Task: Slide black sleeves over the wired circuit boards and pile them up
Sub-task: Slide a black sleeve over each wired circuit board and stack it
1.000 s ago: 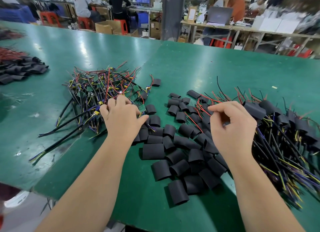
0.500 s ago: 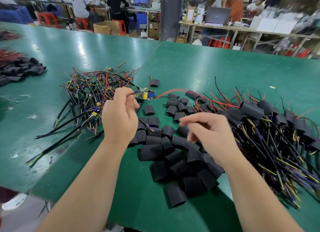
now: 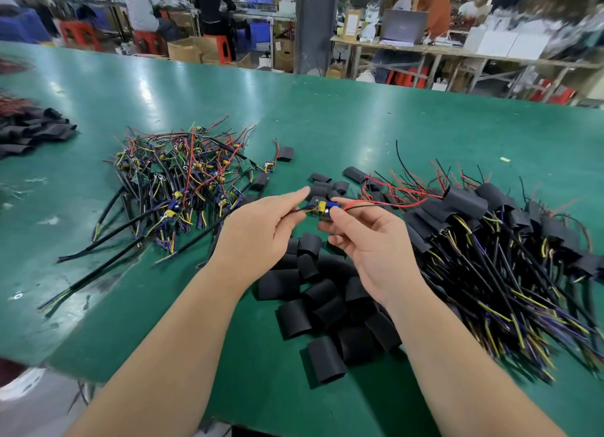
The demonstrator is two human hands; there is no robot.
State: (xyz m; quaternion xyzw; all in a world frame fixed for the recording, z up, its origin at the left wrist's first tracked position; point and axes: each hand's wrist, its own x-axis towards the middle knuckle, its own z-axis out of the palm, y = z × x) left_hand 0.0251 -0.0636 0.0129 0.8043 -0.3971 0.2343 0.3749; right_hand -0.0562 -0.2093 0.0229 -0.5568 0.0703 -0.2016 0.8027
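Between my hands, above the green table (image 3: 408, 126), hangs a small wired circuit board (image 3: 321, 207) with yellow and blue parts. My left hand (image 3: 261, 230) pinches its wire end, index finger stretched out. My right hand (image 3: 369, 250) pinches a dark piece, seemingly a black sleeve (image 3: 325, 221), right under the board. The board's red and black leads (image 3: 385, 203) trail off to the right. Bare wired boards lie tangled in a heap (image 3: 183, 181) at left. Loose black sleeves (image 3: 327, 302) lie scattered below my hands. Sleeved boards are piled (image 3: 490, 237) at right.
Another heap of black sleeves and red wires (image 3: 32, 129) lies at the table's far left edge. The table's front edge (image 3: 147, 371) runs diagonally near my forearms. Beyond the table, people sit at benches with red stools (image 3: 148, 43) and cardboard boxes.
My left hand lifted one board out of the left heap and carried it to the middle. My right hand dipped into the loose sleeves, then rose to meet the board.
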